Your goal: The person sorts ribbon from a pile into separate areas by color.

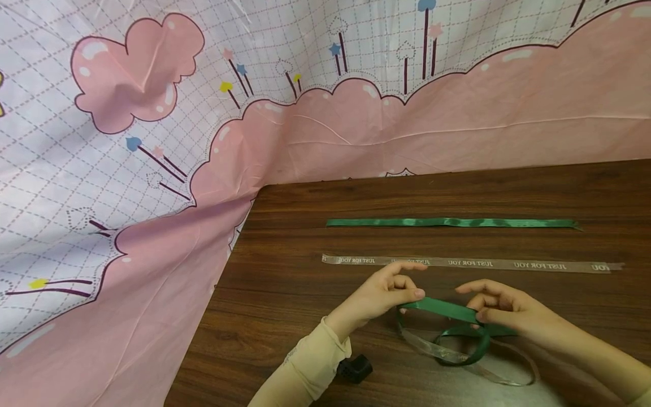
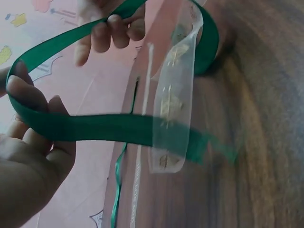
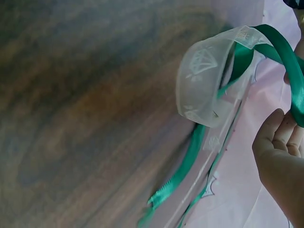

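A green satin ribbon (image 1: 439, 308) is stretched between the two hands, raised above the table. My left hand (image 1: 378, 291) pinches it between thumb and fingers, the index finger extended. On the other side my right hand (image 1: 508, 308) pinches the same ribbon with thumb and fingertips. Below the hands the green ribbon curls into a loop, and one frayed end hangs free in the left wrist view. Looped with it is a sheer whitish ribbon (image 2: 173, 99) with a printed pattern, which no fingers grip. In the right wrist view this sheer ribbon (image 3: 197, 71) bends around the green one.
Farther back on the dark wooden table (image 1: 285, 294) lies another green ribbon (image 1: 447, 223), stretched straight. In front of it a sheer ribbon (image 1: 473, 263) printed with lettering lies parallel. A black object (image 1: 356, 368) is by the left sleeve. A pink-and-white patterned cloth (image 1: 346, 135) borders the table.
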`<state>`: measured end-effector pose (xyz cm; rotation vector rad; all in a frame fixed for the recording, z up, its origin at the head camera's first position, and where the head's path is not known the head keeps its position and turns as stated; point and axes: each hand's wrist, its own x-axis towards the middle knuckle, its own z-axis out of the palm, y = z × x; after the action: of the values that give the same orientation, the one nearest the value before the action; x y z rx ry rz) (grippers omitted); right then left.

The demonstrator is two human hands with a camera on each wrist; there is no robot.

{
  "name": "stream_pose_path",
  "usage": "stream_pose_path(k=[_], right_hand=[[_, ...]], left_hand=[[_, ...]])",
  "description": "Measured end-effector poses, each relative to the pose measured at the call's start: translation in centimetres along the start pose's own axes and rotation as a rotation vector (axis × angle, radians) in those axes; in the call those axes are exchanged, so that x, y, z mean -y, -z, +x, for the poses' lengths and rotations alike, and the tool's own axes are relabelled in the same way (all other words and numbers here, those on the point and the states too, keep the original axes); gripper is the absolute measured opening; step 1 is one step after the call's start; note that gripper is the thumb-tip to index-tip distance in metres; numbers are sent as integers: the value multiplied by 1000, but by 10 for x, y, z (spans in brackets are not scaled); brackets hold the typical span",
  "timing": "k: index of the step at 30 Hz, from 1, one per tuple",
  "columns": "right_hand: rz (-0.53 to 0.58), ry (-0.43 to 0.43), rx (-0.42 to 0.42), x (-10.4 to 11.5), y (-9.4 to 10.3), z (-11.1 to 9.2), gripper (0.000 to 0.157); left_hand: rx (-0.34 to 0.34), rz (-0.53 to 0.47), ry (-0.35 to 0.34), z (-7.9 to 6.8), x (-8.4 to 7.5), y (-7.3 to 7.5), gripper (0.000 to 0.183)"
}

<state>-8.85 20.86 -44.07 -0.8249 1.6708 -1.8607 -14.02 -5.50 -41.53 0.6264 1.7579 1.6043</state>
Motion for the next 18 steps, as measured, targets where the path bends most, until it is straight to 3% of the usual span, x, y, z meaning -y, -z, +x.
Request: stream_pose_path(k=[11, 18], right_hand=[[-55, 34, -82, 13, 14, -10, 42], [-40, 100, -65, 18, 26, -18, 49]], left_hand=[[-74, -91, -26, -10, -1, 15, 43], [-94, -124, -12, -15, -5, 24, 45]])
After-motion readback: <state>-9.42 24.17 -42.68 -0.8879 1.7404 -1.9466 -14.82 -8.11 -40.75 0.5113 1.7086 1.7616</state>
